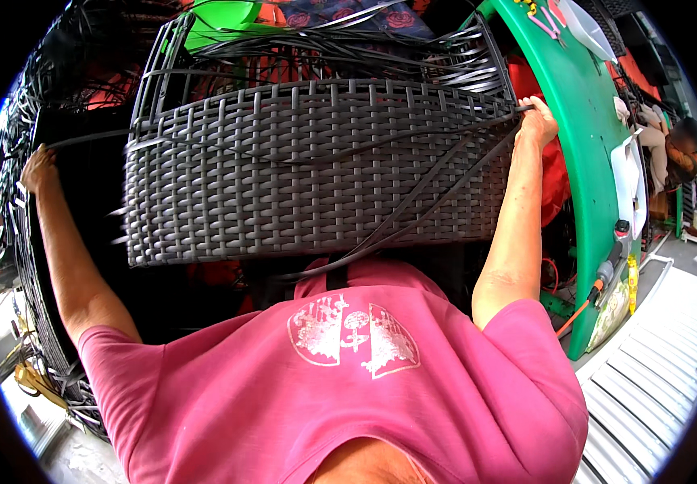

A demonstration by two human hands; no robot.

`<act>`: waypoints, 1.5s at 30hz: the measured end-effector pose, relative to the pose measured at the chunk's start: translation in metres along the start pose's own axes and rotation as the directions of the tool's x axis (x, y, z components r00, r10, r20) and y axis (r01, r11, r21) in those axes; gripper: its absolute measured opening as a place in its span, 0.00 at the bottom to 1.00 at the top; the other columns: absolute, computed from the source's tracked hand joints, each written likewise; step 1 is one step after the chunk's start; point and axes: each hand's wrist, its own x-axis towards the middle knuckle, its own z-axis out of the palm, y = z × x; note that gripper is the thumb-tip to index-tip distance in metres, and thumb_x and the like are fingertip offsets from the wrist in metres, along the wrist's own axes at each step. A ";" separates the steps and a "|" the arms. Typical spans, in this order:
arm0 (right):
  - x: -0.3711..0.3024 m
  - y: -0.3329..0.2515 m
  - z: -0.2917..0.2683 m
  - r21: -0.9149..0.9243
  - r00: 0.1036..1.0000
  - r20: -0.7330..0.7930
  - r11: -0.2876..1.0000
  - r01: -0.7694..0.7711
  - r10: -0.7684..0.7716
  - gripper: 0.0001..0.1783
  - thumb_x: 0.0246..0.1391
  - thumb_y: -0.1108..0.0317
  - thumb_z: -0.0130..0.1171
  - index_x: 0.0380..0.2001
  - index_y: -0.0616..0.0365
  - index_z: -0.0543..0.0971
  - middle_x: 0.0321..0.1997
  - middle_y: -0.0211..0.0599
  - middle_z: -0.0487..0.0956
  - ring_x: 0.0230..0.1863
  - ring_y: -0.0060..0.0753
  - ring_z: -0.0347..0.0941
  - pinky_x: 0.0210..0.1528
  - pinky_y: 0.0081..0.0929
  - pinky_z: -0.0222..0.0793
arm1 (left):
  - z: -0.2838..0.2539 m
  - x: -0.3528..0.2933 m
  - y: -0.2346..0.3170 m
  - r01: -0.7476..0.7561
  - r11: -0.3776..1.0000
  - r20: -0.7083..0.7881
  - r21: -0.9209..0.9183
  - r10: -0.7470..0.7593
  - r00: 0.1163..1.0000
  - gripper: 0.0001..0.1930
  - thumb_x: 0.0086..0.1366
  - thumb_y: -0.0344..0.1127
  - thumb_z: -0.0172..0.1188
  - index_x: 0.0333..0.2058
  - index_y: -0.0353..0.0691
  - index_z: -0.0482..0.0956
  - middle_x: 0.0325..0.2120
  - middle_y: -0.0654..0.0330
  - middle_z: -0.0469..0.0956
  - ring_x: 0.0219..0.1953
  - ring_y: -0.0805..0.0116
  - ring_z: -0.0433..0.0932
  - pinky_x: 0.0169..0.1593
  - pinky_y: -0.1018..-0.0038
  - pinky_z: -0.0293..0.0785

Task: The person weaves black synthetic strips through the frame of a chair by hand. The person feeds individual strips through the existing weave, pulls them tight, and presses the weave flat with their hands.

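A dark grey wicker panel [308,185] of woven flat plastic strips spans the space before me, with unwoven strip ends [477,68] along its far side. My left hand [40,169] reaches out to the far left, its fingers closed on the end of a dark plastic strip [90,139] that runs to the panel's left edge. At the panel's upper right corner, my right hand [536,123] pinches a dark strip. From there, long loose strips [425,189] cross the weave and droop below its near edge.
A green tabletop [582,185] stands close on my right, a white basin [586,31] on it. A power tool [609,262] with an orange cord hangs at its edge. White slats [655,331] lie lower right. Another person [667,153] sits beyond. Bundled dark strips [82,64] crowd the left.
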 end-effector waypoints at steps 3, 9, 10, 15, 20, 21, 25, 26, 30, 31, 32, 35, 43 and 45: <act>0.001 -0.001 0.002 -0.203 0.994 0.026 0.973 0.113 -0.110 0.15 0.42 0.87 0.44 0.30 0.70 0.80 0.29 0.49 0.80 0.32 0.37 0.78 0.38 0.26 0.76 | -0.021 0.070 -0.098 -0.348 0.822 0.070 0.451 0.356 0.932 0.15 0.60 0.37 0.49 0.43 0.40 0.76 0.35 0.56 0.77 0.40 0.62 0.74 0.44 0.72 0.68; -0.002 0.036 0.000 -0.187 0.996 0.083 0.981 0.048 -0.033 0.11 0.42 0.83 0.52 0.29 0.67 0.81 0.28 0.45 0.81 0.31 0.32 0.78 0.38 0.24 0.75 | -0.184 0.199 -0.159 -0.628 0.254 0.195 0.736 0.808 0.557 0.16 0.58 0.26 0.49 0.46 0.36 0.74 0.35 0.50 0.77 0.36 0.52 0.75 0.39 0.64 0.71; 0.001 0.050 0.005 -0.232 0.991 0.124 0.970 0.076 -0.048 0.10 0.41 0.79 0.55 0.29 0.64 0.82 0.27 0.40 0.81 0.31 0.28 0.78 0.38 0.24 0.74 | -0.169 0.183 -0.174 -0.353 0.375 0.056 0.857 0.613 0.788 0.18 0.56 0.35 0.50 0.44 0.36 0.75 0.35 0.50 0.77 0.36 0.52 0.75 0.38 0.64 0.71; -0.011 -0.020 -0.009 -0.480 0.892 0.280 0.753 0.450 -0.355 0.13 0.39 0.71 0.62 0.33 0.58 0.82 0.32 0.37 0.81 0.36 0.32 0.76 0.42 0.27 0.71 | 0.009 -0.042 0.001 0.134 0.410 -0.350 0.902 0.514 0.783 0.42 0.48 0.74 0.49 0.38 0.33 0.76 0.34 0.52 0.77 0.34 0.55 0.76 0.34 0.68 0.73; -0.073 -0.070 0.034 -0.153 0.334 0.816 0.381 0.912 -0.472 0.16 0.38 0.64 0.65 0.34 0.57 0.79 0.38 0.36 0.79 0.42 0.41 0.72 0.47 0.33 0.67 | 0.036 -0.301 0.240 -0.807 0.503 -0.057 -0.310 0.837 0.544 0.25 0.50 0.23 0.63 0.49 0.40 0.72 0.45 0.56 0.74 0.50 0.62 0.71 0.54 0.72 0.66; -0.086 -0.075 0.043 -0.057 0.230 0.876 0.382 0.922 -0.424 0.17 0.38 0.63 0.66 0.35 0.56 0.79 0.39 0.36 0.79 0.44 0.41 0.72 0.48 0.33 0.66 | 0.051 -0.328 0.258 -0.782 0.467 0.082 -0.413 0.874 0.479 0.26 0.49 0.24 0.65 0.49 0.41 0.72 0.47 0.55 0.73 0.53 0.61 0.69 0.56 0.70 0.64; -0.123 -0.066 0.067 0.059 0.080 0.934 0.369 0.927 -0.348 0.19 0.41 0.58 0.63 0.38 0.53 0.78 0.41 0.34 0.79 0.45 0.39 0.72 0.48 0.36 0.66 | 0.084 -0.412 0.320 -0.764 0.385 0.190 -0.518 0.922 0.336 0.24 0.51 0.35 0.63 0.49 0.39 0.72 0.47 0.51 0.72 0.54 0.54 0.66 0.60 0.63 0.58; -0.127 -0.069 0.070 0.025 0.090 0.956 0.383 0.923 -0.280 0.19 0.43 0.61 0.62 0.39 0.57 0.77 0.44 0.38 0.77 0.46 0.41 0.71 0.50 0.34 0.67 | 0.096 -0.422 0.330 -0.742 0.402 0.219 -0.536 0.915 0.338 0.23 0.52 0.35 0.62 0.48 0.37 0.72 0.47 0.50 0.72 0.54 0.54 0.66 0.60 0.63 0.58; -0.123 -0.073 0.076 -0.007 0.083 0.974 0.339 0.941 -0.209 0.15 0.44 0.65 0.59 0.38 0.56 0.78 0.39 0.39 0.79 0.42 0.42 0.74 0.45 0.37 0.71 | 0.109 -0.441 0.357 -0.730 0.445 0.294 -0.518 0.895 0.336 0.19 0.53 0.34 0.59 0.45 0.34 0.74 0.44 0.49 0.75 0.47 0.52 0.73 0.52 0.65 0.68; -0.121 -0.074 0.079 0.015 0.053 0.978 0.324 0.946 -0.199 0.15 0.44 0.66 0.59 0.38 0.57 0.78 0.38 0.41 0.79 0.41 0.43 0.75 0.44 0.37 0.71 | 0.108 -0.440 0.359 -0.717 0.482 0.341 -0.504 0.874 0.347 0.18 0.53 0.34 0.59 0.44 0.34 0.75 0.43 0.49 0.75 0.46 0.52 0.73 0.51 0.64 0.69; -0.119 -0.074 0.079 0.033 0.026 0.983 0.309 0.950 -0.184 0.14 0.44 0.67 0.59 0.37 0.57 0.78 0.37 0.42 0.79 0.40 0.44 0.75 0.44 0.37 0.72 | 0.104 -0.440 0.363 -0.700 0.516 0.387 -0.493 0.851 0.355 0.18 0.53 0.34 0.59 0.43 0.34 0.75 0.42 0.49 0.76 0.45 0.51 0.74 0.50 0.64 0.69; -0.117 -0.080 0.081 0.044 -0.012 0.994 0.310 0.950 -0.104 0.14 0.43 0.73 0.58 0.37 0.59 0.77 0.36 0.46 0.78 0.40 0.46 0.75 0.43 0.36 0.72 | 0.106 -0.439 0.367 -0.718 0.520 0.422 -0.462 0.841 0.338 0.15 0.53 0.34 0.59 0.40 0.34 0.77 0.40 0.50 0.77 0.42 0.51 0.75 0.48 0.63 0.70; -0.123 -0.076 0.082 0.061 -0.049 0.996 0.172 0.983 -0.071 0.12 0.43 0.73 0.61 0.34 0.60 0.74 0.33 0.41 0.78 0.37 0.41 0.76 0.39 0.33 0.74 | 0.109 -0.426 0.372 -0.827 0.313 0.381 -0.466 0.915 0.132 0.13 0.51 0.30 0.60 0.37 0.34 0.77 0.32 0.53 0.75 0.37 0.50 0.75 0.41 0.63 0.72; -0.125 -0.072 0.080 0.064 -0.046 0.991 0.141 0.988 -0.123 0.12 0.43 0.72 0.61 0.34 0.60 0.74 0.33 0.40 0.78 0.37 0.40 0.76 0.39 0.33 0.75 | 0.112 -0.429 0.368 -0.862 0.263 0.352 -0.433 0.930 0.106 0.12 0.51 0.30 0.60 0.35 0.34 0.77 0.32 0.52 0.75 0.35 0.50 0.76 0.39 0.62 0.73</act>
